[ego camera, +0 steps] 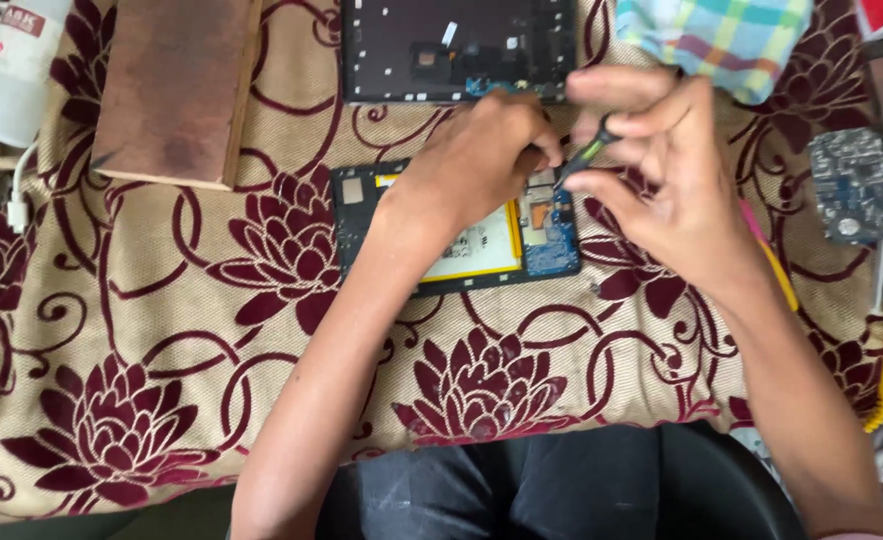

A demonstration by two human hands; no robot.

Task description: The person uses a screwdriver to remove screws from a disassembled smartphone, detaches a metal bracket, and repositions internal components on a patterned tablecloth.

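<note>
Head view: the opened tablet [451, 225] lies flat on the flower-patterned cloth [161, 330], long axis left to right. Its back cover [458, 48] is already off and lies beyond it; battery and circuit board remain inside. The left hand [476, 155] presses the tablet, its grip hidden. The right hand [661, 165] pinches a small screwdriver [583, 158], tip slanting down-left toward the board.

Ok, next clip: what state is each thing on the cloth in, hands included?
Opened tablet: back off, battery and blue board exposed, flat on the cloth.
Back cover: detached, lying inside up above the tablet.
Left hand: resting on the tablet.
Right hand: pinching a thin dark tool, tip angled down toward the board.
Loose circuit board: lying apart at the right.
</note>
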